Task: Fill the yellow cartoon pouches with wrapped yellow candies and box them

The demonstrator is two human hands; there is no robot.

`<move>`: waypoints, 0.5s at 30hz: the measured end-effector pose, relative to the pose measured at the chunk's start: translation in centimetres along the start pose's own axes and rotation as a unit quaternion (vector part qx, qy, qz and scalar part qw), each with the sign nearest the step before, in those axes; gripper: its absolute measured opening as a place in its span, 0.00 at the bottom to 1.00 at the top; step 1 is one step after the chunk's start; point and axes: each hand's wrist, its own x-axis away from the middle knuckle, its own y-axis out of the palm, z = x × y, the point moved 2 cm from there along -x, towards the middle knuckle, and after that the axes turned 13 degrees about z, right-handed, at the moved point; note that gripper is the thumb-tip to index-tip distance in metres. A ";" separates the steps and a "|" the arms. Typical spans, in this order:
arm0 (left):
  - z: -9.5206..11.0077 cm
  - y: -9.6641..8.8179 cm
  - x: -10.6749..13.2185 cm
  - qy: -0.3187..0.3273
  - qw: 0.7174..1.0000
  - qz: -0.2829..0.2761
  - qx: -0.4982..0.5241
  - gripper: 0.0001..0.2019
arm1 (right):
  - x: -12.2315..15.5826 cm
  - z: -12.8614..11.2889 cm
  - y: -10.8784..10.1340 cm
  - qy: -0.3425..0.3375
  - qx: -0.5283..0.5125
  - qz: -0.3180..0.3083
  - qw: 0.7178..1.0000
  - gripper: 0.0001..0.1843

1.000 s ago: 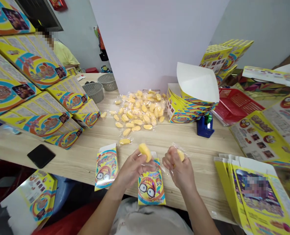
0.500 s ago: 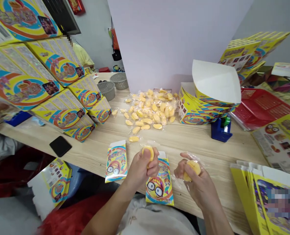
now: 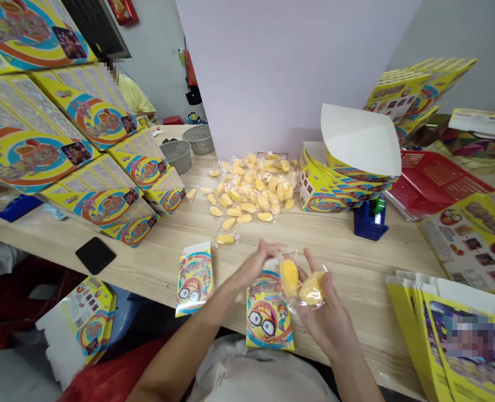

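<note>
Currently the right hand [image 3: 323,312] is cradling two yellow sweets [image 3: 312,290] in clear film, fingers curled loosely around them, just above the printed cartoon pouch [image 3: 268,312]. Left hand [image 3: 251,267] is hovering over that pouch, fingers spread wide, holding nothing, near the film. Further sweets [image 3: 247,192] in clear wrappers are lying heaped beyond the pouch, a second pouch [image 3: 195,279] is lying just to its left, and a blue tape dispenser [image 3: 370,220] is standing beyond it to the right
</note>
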 end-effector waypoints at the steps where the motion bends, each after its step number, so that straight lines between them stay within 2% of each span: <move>1: -0.9 -0.4 -1.9 0.009 0.997 0.033 -0.064 0.29 | 0.4 -0.4 0.0 0.001 -0.008 0.002 1.000 0.28; 3: -2.6 -0.8 -5.8 0.017 0.990 0.073 -0.121 0.19 | 1.6 -1.4 0.1 -0.012 -0.013 -0.008 1.000 0.26; 5: -4.1 -0.5 -9.1 0.021 0.985 0.076 -0.153 0.20 | 3.4 -2.3 0.5 -0.035 -0.013 -0.027 0.999 0.26; 7: -5.3 0.1 -11.2 0.018 0.981 0.074 -0.178 0.22 | 5.3 -3.1 0.9 -0.052 0.000 -0.040 0.998 0.26; 10: -6.4 1.0 -12.2 -0.002 0.977 0.081 -0.196 0.19 | 7.7 -3.7 1.0 -0.091 0.054 -0.043 0.993 0.29; 13: -6.7 1.2 -11.7 -0.025 0.980 0.081 -0.177 0.15 | 9.0 -3.7 0.5 -0.143 0.092 -0.045 0.985 0.33; 15: -6.4 0.9 -10.9 -0.035 0.987 0.074 -0.138 0.12 | 9.3 -3.3 0.1 -0.152 0.108 -0.043 0.982 0.34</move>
